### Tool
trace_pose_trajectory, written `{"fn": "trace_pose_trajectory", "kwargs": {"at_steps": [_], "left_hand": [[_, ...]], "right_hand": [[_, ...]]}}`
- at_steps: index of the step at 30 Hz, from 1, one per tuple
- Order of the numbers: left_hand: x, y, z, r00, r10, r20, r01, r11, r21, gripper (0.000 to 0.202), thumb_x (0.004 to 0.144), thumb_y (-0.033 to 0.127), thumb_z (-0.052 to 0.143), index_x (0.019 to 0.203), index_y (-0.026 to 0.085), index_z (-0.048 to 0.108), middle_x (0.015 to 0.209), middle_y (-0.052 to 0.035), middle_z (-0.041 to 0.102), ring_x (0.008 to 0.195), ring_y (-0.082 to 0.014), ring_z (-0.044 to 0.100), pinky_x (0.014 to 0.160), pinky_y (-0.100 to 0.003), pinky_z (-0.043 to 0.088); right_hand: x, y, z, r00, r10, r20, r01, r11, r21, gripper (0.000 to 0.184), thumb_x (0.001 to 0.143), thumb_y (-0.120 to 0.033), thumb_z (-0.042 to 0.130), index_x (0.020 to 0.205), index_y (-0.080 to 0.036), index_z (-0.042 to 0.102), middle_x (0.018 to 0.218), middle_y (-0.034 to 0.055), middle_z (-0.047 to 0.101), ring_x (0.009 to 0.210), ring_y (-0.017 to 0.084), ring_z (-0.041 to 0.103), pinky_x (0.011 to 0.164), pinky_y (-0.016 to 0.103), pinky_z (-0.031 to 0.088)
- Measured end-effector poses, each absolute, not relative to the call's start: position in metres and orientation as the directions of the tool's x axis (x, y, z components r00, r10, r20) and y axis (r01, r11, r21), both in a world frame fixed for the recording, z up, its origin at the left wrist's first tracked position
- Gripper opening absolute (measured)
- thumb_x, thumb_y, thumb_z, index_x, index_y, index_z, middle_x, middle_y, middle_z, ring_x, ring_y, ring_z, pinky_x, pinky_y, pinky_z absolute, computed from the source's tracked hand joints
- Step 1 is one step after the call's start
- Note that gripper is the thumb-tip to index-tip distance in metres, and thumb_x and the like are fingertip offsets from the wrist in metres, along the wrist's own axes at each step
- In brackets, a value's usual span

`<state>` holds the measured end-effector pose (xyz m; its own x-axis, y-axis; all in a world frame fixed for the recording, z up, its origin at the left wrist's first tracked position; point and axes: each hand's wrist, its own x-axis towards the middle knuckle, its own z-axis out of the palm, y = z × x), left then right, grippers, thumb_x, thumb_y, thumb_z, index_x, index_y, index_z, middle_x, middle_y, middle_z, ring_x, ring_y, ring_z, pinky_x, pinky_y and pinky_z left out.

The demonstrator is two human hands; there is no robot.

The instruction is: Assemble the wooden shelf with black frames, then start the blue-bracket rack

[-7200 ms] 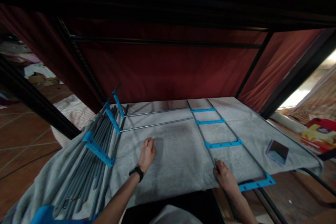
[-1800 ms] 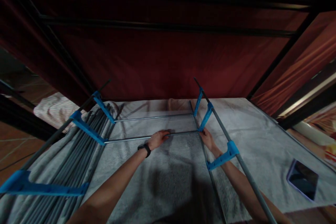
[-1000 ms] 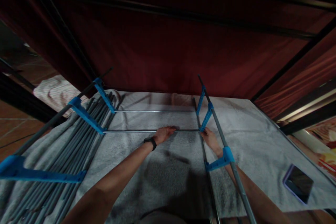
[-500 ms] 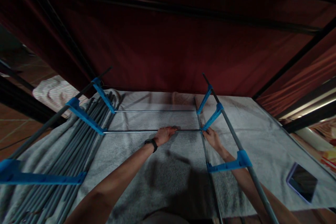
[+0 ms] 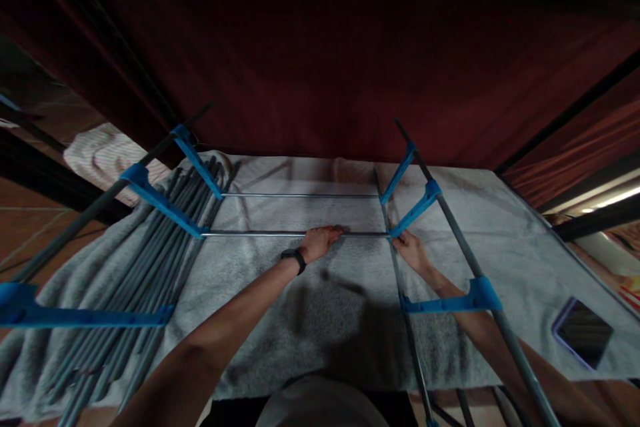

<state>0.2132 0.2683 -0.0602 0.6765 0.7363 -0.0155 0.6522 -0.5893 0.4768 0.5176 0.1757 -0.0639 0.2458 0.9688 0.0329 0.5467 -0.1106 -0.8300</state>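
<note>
My left hand [image 5: 320, 243], a black watch on its wrist, is closed around a thin grey crossbar [image 5: 255, 234]. This bar spans between two side frames made of grey tubes and blue plastic brackets. My right hand [image 5: 411, 248] pinches the lower end of a blue bracket [image 5: 414, 212] where the crossbar's right end meets it. At the bar's other end is a left bracket [image 5: 163, 203]. A second crossbar [image 5: 300, 195] runs parallel farther back. The nearest right bracket [image 5: 450, 300] passes above my right forearm.
Several loose grey tubes [image 5: 145, 260] lie bundled on the left of the grey blanket [image 5: 300, 340]. A phone [image 5: 583, 332] lies at the right. Dark red curtain fabric [image 5: 320, 80] hangs behind, and dark metal posts stand at both sides.
The camera view has shifted, so the frame and blanket sit slightly higher in the picture. Both hands keep their places on the crossbar and the bracket.
</note>
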Motion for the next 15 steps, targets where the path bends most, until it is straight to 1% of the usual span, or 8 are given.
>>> {"fn": "trace_pose_trajectory", "kwargs": {"at_steps": [4,7,8,9,11,12,13,15], "left_hand": [[0.211,0.267,-0.054,0.706,0.708,-0.017,0.637,-0.624,0.452,0.04,0.101,0.03,0.039,0.136,0.03,0.059,0.134,-0.0015,0.064,0.116,-0.0202,0.063,0.1,-0.033,0.049],[0.209,0.267,-0.05,0.711,0.703,0.005,0.629,-0.64,0.442,0.041,0.1,0.033,0.043,0.138,0.028,0.056,0.138,-0.0029,0.061,0.12,-0.0203,0.061,0.103,-0.033,0.047],[0.207,0.267,-0.049,0.712,0.702,0.02,0.625,-0.646,0.439,0.042,0.099,0.034,0.044,0.139,0.027,0.056,0.14,-0.0038,0.06,0.121,-0.0205,0.06,0.105,-0.033,0.046],[0.205,0.267,-0.049,0.714,0.699,0.036,0.618,-0.653,0.438,0.043,0.099,0.035,0.046,0.14,0.026,0.055,0.141,-0.0045,0.059,0.122,-0.0205,0.059,0.106,-0.033,0.045],[0.2,0.267,-0.049,0.717,0.694,0.064,0.604,-0.665,0.439,0.044,0.098,0.035,0.048,0.142,0.026,0.052,0.14,-0.0051,0.058,0.123,-0.0202,0.057,0.108,-0.034,0.043],[0.197,0.268,-0.049,0.715,0.695,0.07,0.603,-0.665,0.44,0.045,0.098,0.034,0.048,0.142,0.026,0.051,0.139,-0.0053,0.059,0.124,-0.02,0.056,0.108,-0.034,0.043],[0.195,0.268,-0.049,0.712,0.699,0.073,0.605,-0.662,0.442,0.045,0.099,0.034,0.047,0.143,0.026,0.051,0.138,-0.0055,0.059,0.124,-0.0198,0.056,0.108,-0.035,0.043],[0.191,0.269,-0.051,0.709,0.701,0.075,0.603,-0.659,0.45,0.046,0.099,0.034,0.046,0.144,0.025,0.05,0.138,-0.0062,0.059,0.125,-0.0197,0.055,0.109,-0.035,0.042]], "right_hand": [[0.521,0.17,-0.054,0.128,0.991,-0.044,0.441,-0.096,-0.892,0.022,0.064,-0.03,0.06,0.086,-0.023,0.06,0.085,0.0027,0.069,0.087,0.024,0.065,0.086,0.037,0.051],[0.533,0.166,-0.026,0.049,0.99,-0.134,0.411,-0.142,-0.901,0.029,0.061,-0.024,0.064,0.09,-0.023,0.064,0.092,0.0044,0.071,0.093,0.025,0.064,0.09,0.038,0.051],[0.539,0.164,-0.013,0.082,0.986,-0.146,0.41,-0.167,-0.897,0.031,0.061,-0.024,0.065,0.091,-0.022,0.066,0.096,0.0063,0.072,0.095,0.026,0.064,0.09,0.039,0.051],[0.546,0.162,0.003,0.11,0.981,-0.16,0.385,-0.19,-0.903,0.033,0.063,-0.025,0.066,0.095,-0.021,0.067,0.105,0.009,0.071,0.099,0.026,0.064,0.091,0.04,0.052],[0.559,0.156,0.041,0.287,0.938,-0.194,0.304,-0.281,-0.91,0.036,0.061,-0.029,0.069,0.096,-0.02,0.068,0.109,0.0115,0.07,0.094,0.026,0.066,0.086,0.042,0.056],[0.565,0.152,0.061,0.308,0.928,-0.208,0.282,-0.298,-0.912,0.039,0.061,-0.031,0.071,0.099,-0.02,0.068,0.113,0.0121,0.069,0.094,0.025,0.066,0.086,0.042,0.056],[0.569,0.147,0.082,0.326,0.924,-0.199,0.288,-0.298,-0.91,0.041,0.061,-0.033,0.073,0.1,-0.02,0.069,0.115,0.0131,0.068,0.093,0.025,0.066,0.087,0.042,0.056],[0.57,0.135,0.125,0.4,0.908,-0.125,0.32,-0.266,-0.909,0.042,0.063,-0.036,0.074,0.102,-0.024,0.071,0.123,0.0132,0.067,0.099,0.024,0.066,0.096,0.043,0.053]]}}
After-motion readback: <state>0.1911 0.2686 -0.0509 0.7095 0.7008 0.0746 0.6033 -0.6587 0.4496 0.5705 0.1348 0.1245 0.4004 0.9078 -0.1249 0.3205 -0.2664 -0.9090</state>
